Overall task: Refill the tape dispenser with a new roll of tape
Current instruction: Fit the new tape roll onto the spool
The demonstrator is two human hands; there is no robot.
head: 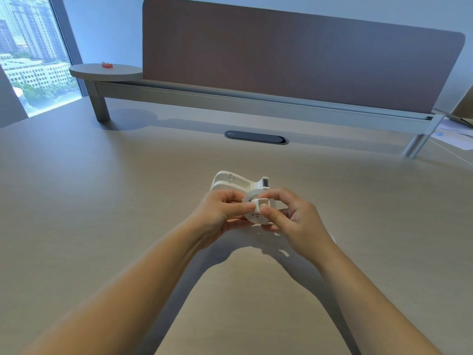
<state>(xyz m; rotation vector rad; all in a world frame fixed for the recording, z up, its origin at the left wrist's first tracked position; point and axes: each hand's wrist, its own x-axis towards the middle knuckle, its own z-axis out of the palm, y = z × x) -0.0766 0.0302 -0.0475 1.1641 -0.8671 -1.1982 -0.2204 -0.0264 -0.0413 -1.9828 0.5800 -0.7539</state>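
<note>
A white plastic tape dispenser (pixel 236 182) lies on the desk just beyond my hands, its cutter end (pixel 265 182) pointing right. In front of it both hands hold a white tape roll on its spool (pixel 257 210), lifted a little above the desk. The spool's square hub faces me. My left hand (pixel 221 213) pinches the roll's left side with thumb and fingers. My right hand (pixel 294 221) grips its right side, thumb pressed near the hub. My fingers hide part of the roll.
The beige desk (pixel 128 201) stretches wide around my hands. A dark oval cable port (pixel 256 137) sits further back. Behind it a brown divider panel (pixel 294 55) stands on a metal rail. A round shelf (pixel 105 70) with a small red object is at the far left; papers (pixel 453 135) far right.
</note>
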